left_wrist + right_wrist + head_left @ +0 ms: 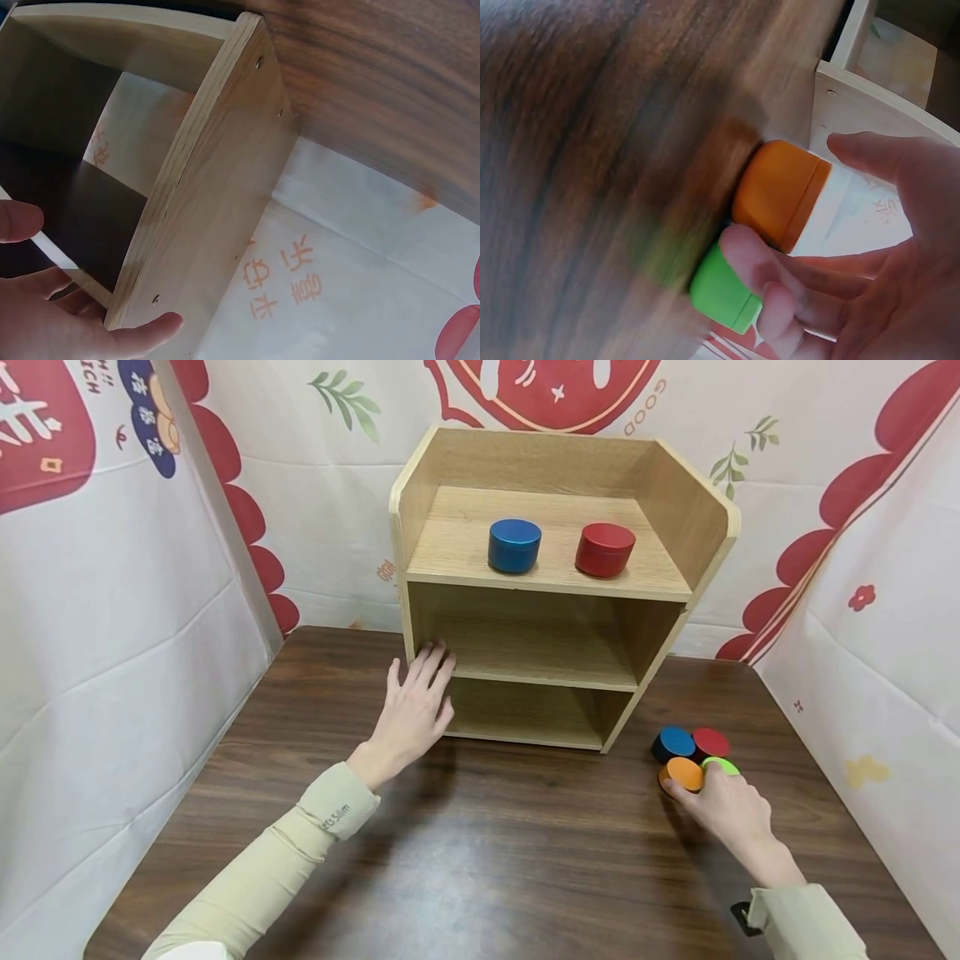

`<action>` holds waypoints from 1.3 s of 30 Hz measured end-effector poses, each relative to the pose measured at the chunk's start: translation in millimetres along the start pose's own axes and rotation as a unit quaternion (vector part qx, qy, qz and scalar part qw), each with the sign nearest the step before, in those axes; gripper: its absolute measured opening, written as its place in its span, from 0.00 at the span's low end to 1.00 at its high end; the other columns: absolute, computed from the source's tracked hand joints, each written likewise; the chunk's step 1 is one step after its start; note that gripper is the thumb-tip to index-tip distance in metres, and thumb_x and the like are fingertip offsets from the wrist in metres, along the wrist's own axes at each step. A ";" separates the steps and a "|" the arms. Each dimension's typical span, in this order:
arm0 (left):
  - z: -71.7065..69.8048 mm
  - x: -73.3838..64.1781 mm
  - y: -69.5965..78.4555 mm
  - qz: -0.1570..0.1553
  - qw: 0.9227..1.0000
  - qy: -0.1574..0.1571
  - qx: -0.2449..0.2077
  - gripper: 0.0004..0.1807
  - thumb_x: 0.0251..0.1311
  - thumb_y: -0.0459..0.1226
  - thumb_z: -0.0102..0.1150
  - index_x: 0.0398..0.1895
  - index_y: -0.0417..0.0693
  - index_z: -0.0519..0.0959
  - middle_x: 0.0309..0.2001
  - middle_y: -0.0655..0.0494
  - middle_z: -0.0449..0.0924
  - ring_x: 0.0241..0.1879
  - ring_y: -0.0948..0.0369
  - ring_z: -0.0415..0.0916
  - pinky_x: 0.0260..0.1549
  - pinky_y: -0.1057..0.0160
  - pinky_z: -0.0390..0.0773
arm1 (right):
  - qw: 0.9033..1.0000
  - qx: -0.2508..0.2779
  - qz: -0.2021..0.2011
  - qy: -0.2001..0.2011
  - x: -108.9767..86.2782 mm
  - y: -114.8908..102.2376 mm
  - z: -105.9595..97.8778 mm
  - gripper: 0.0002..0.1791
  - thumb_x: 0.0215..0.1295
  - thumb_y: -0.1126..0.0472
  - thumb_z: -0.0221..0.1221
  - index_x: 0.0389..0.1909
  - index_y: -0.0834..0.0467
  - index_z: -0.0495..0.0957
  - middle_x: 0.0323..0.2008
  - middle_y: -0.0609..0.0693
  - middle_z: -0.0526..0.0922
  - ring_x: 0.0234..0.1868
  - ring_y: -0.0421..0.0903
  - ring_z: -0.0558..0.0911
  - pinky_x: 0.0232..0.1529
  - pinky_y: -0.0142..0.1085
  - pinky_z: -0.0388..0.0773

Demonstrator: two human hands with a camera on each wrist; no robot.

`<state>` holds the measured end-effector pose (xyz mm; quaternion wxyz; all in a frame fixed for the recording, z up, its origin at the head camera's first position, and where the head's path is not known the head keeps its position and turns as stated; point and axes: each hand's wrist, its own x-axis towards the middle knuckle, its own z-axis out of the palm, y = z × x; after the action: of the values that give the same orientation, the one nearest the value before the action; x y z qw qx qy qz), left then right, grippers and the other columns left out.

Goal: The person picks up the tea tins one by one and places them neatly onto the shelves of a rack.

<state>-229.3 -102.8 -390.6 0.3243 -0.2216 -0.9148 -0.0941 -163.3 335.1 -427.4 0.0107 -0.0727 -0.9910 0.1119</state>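
Observation:
My right hand is at a cluster of small round tins on the right of the table. Its thumb and fingers straddle the orange tin; in the right wrist view the thumb tip stands just off its lid, while the fingertips reach between it and the green tin. A blue tin and a red tin stand right behind. My left hand rests with spread fingers at the left side panel of a wooden shelf unit, one finger outside the panel and others inside.
On the shelf unit's top board stand another blue tin and another red tin. Below are two open compartments. Printed white cloth walls the dark wooden table at the back and sides.

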 end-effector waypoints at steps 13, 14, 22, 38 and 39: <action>4.0 -5.6 1.8 0.002 1.000 -0.023 0.016 0.36 0.54 0.35 0.56 0.70 0.44 0.63 0.71 0.46 0.62 0.72 0.50 0.57 0.61 0.33 0.60 | 1.000 0.008 0.005 -0.022 8.9 3.2 10.6 0.41 0.57 0.39 0.60 0.54 0.70 0.62 0.31 0.66 0.75 0.25 0.56 0.74 0.20 0.43 0.71; 3.9 -5.6 1.8 0.003 1.000 -0.025 0.018 0.36 0.54 0.35 0.56 0.70 0.44 0.62 0.71 0.46 0.62 0.72 0.50 0.57 0.61 0.33 0.60 | 1.000 0.009 0.003 -0.019 9.7 3.6 11.1 0.41 0.57 0.39 0.61 0.54 0.70 0.62 0.31 0.65 0.75 0.24 0.55 0.74 0.20 0.43 0.71; 3.0 -5.0 2.2 0.003 0.998 -0.043 0.036 0.38 0.54 0.36 0.56 0.72 0.45 0.59 0.72 0.46 0.59 0.73 0.50 0.55 0.60 0.34 0.62 | 0.999 0.027 -0.006 -0.015 14.0 6.1 14.3 0.45 0.58 0.41 0.62 0.61 0.71 0.58 0.39 0.72 0.76 0.26 0.57 0.76 0.21 0.45 0.74; 4.2 -6.0 1.9 0.001 0.998 -0.050 0.039 0.41 0.53 0.37 0.58 0.73 0.45 0.58 0.73 0.46 0.57 0.73 0.50 0.53 0.59 0.35 0.64 | 0.997 0.058 -0.026 0.033 11.1 -6.1 8.3 0.42 0.56 0.38 0.62 0.56 0.69 0.65 0.39 0.69 0.78 0.27 0.54 0.76 0.21 0.41 0.73; 4.4 -6.0 1.9 0.000 0.998 -0.051 0.038 0.41 0.53 0.37 0.58 0.73 0.45 0.57 0.73 0.46 0.57 0.73 0.50 0.53 0.59 0.35 0.64 | 0.997 0.060 -0.030 0.038 10.8 -8.4 6.4 0.42 0.56 0.38 0.62 0.56 0.68 0.65 0.39 0.68 0.78 0.27 0.54 0.76 0.21 0.41 0.73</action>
<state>-226.7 -101.8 -397.8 0.2860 -0.2138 -0.9329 -0.0473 -175.4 327.1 -431.7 0.0557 -0.0468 -0.9832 0.1676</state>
